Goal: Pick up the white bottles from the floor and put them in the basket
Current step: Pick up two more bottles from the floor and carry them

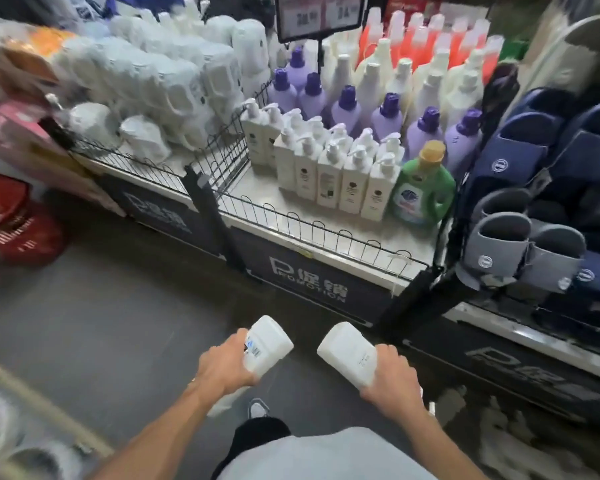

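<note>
Right then, two white bottles were up off the floor. The left hand point(227, 367) gripped one white bottle point(269, 344), the right hand point(392, 375) gripped the other white bottle point(349, 355), both near the wire basket point(326, 233) holding one green bottle point(425, 188).

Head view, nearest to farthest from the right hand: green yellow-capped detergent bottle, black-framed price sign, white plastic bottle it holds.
1. White plastic bottle, in right hand.
2. Green yellow-capped detergent bottle, shelf front.
3. Black-framed price sign, shelf back.

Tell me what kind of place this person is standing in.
Most likely a shop aisle: a wire-fenced promotion bin holds rows of white pump bottles, a price sign stands above it, and slippers hang at the right.
</note>
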